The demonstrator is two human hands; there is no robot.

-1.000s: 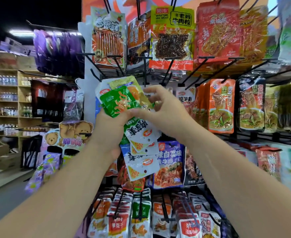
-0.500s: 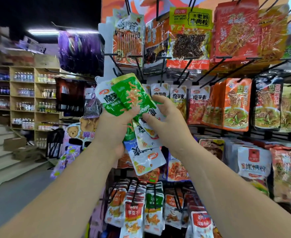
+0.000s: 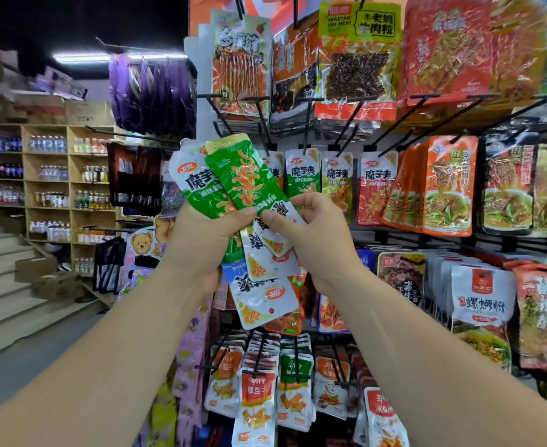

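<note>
Your left hand (image 3: pixel 207 243) grips a fanned bunch of snack packets (image 3: pixel 265 295) just before the peg rack (image 3: pixel 202 75) — spread so each shows — while your right hand (image 3: pixel 314 240) pinches the green packet (image 3: pixel 239 175) by its lower end, likely to draw it free for hanging.

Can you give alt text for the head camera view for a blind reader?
A left hand grips a bunch of green-and-white foil snack packets while the right hand pinches one of them, in front of hanging snack bags on black hooks.
</note>
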